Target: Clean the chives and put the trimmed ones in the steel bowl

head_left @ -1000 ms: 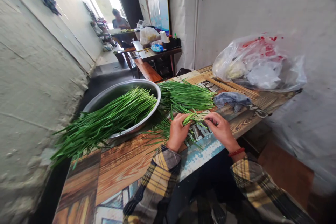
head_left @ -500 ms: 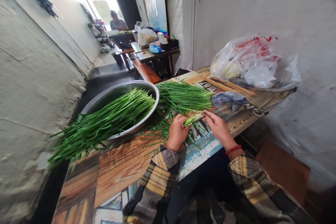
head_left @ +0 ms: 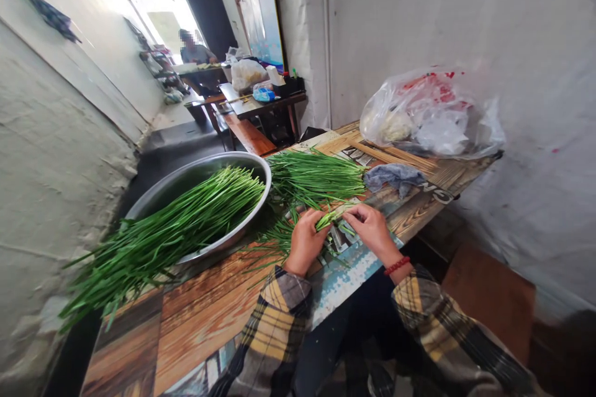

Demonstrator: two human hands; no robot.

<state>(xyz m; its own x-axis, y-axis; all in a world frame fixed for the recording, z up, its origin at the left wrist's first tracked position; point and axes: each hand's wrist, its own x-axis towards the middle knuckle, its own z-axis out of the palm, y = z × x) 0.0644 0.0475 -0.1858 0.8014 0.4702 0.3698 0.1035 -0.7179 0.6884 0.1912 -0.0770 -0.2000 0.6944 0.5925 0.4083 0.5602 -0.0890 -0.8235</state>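
My left hand (head_left: 306, 240) is wrapped round a small bunch of garlic chives (head_left: 331, 216), the pale stem ends pointing right. At those ends my right hand (head_left: 370, 227) is closed in a pinch; whether it grips stems or loose bits there is hard to see. Beyond both hands lies a larger pile of garlic chives (head_left: 316, 175). On the left, a metal basin (head_left: 158, 189) holds a thick bundle of chives (head_left: 200, 217), its leaves hanging over the near rim. Loose leaves and scraps lie on the table (head_left: 205, 301) around my hands.
A grey-blue rag (head_left: 395, 177) lies right of the chive pile. Behind it are wooden chopsticks (head_left: 395, 155) and a clear plastic bag (head_left: 428, 115) against the wall. Farther back stand another table (head_left: 254, 105) with bags on it, a bench (head_left: 246, 133) and a person (head_left: 195, 51).
The whole view has shifted, so the table and basin sit farther left. My right hand's fingers have moved along the stem ends and are pinched closer to my left hand.
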